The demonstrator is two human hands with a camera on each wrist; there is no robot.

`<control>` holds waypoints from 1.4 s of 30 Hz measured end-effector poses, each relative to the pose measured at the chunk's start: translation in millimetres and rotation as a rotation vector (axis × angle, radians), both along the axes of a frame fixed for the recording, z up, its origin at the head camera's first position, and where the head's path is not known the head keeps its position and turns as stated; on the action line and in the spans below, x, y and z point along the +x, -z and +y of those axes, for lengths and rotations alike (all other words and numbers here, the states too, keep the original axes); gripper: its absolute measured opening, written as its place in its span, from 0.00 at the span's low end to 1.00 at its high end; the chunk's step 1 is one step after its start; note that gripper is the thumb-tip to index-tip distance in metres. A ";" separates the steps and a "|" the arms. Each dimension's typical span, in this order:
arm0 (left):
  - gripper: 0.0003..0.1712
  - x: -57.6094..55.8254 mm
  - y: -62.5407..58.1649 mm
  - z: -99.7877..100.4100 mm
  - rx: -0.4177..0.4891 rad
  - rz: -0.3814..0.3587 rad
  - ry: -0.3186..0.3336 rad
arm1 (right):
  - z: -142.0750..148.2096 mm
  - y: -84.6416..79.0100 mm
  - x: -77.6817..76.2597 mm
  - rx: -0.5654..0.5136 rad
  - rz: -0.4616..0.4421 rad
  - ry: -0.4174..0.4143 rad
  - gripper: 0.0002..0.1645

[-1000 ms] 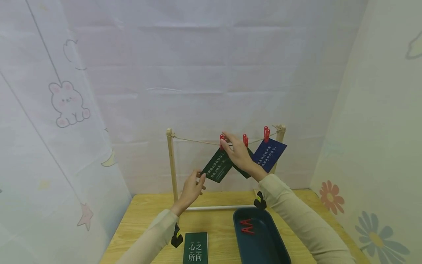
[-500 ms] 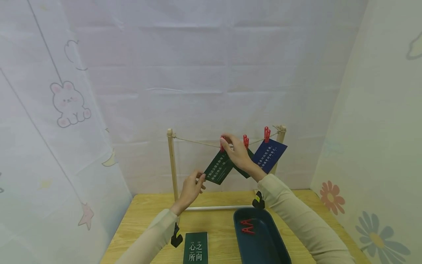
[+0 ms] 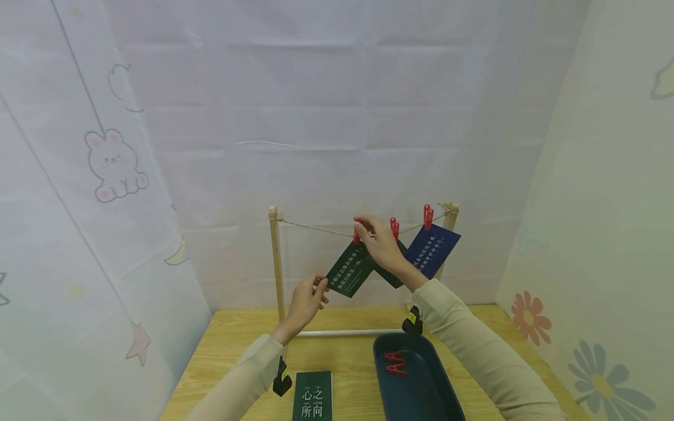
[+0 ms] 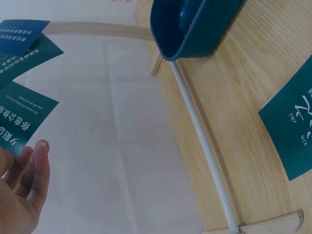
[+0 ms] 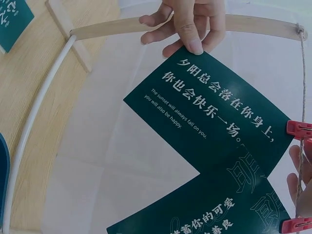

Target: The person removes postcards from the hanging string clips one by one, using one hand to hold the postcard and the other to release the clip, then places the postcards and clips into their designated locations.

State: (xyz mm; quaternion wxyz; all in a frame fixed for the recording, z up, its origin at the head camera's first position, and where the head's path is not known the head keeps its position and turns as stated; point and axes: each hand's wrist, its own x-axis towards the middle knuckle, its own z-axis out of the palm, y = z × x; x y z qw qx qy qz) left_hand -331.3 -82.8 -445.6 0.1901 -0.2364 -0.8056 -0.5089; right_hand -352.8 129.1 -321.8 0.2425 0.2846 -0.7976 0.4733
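Both my hands are on a green card [image 3: 348,272].
Head view: toward the worktop's [image 3: 242,327] back edge, my left hand [image 3: 304,301] pinches its left corner, my right hand [image 3: 383,245] a red peg [image 3: 356,235] on the string [image 3: 316,227]. Left wrist: the card's corner meets my thumb. Right wrist: the peg overlaps its opposite end.

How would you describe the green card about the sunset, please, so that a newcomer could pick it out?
Find the wooden frame with a string across its top. Along it are a blue card, a second green card and, leftmost, the wanted green card, the only one the left hand pinches.
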 end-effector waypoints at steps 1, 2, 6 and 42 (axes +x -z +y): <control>0.08 0.1 0.0 -0.2 0.000 -0.001 -0.001 | 0.0 0.0 -0.4 -0.005 -0.004 0.002 0.20; 0.08 0.6 -0.2 -0.4 0.000 -0.001 -0.003 | 0.2 0.1 -0.8 -0.011 -0.008 0.003 0.20; 0.09 1.3 -0.5 -0.8 0.004 0.002 -0.007 | 0.6 0.4 -1.9 -0.031 -0.014 0.008 0.20; 0.06 3.0 1.0 -0.1 0.033 0.013 0.004 | -13.5 -4.7 1.7 -0.241 0.094 0.234 0.02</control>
